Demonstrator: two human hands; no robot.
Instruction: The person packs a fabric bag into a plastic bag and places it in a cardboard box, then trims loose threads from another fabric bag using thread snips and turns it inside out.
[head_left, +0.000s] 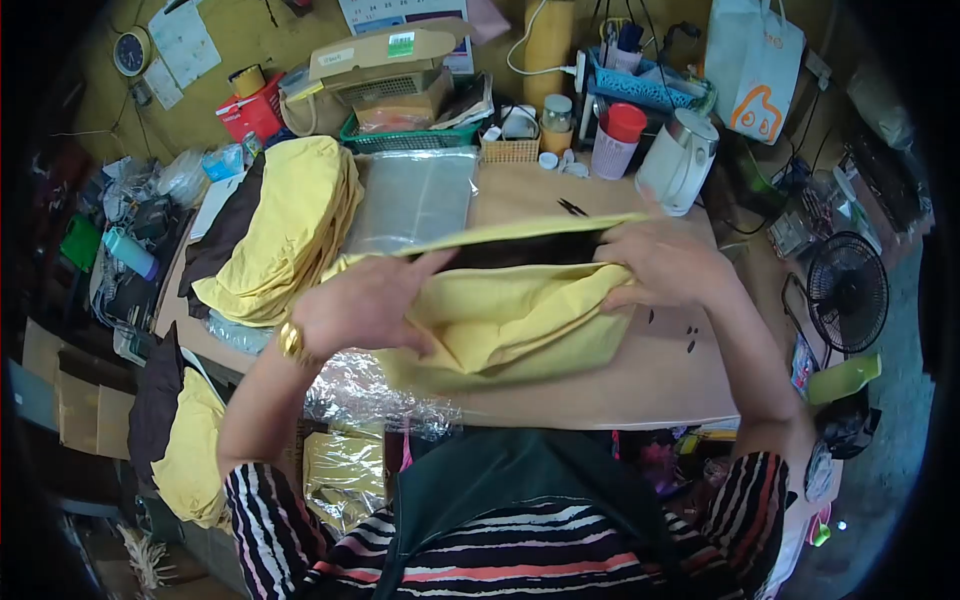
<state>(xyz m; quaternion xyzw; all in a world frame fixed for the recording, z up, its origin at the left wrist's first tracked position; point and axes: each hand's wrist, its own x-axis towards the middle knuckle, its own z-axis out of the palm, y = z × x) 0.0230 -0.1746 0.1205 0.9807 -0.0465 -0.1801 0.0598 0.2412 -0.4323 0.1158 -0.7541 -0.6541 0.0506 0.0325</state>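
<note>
A yellow cloth piece with a dark brown inner side (pixel 530 310) is held slightly raised over the table, its long dark opening towards the far side. My left hand (pixel 360 305), with a gold watch (pixel 291 341) at the wrist, grips the cloth's left end, thumb and fingers to either side of a fold. At the opposite end, my right hand (pixel 665 268) has its fingers closed over the right edge. Both hands are a little blurred by motion. Clear plastic wrap (pixel 350 390) lies beneath the left forearm at the table's front edge.
A stack of yellow and brown cloth pieces (pixel 290 230) lies left, beside flat clear plastic bags (pixel 415 195). Small black tweezers or snips (pixel 571 208) lie behind the cloth. A kettle (pixel 678 160), a red-lidded cup (pixel 618 140) and baskets line the back. A black fan (pixel 847 290) stands right.
</note>
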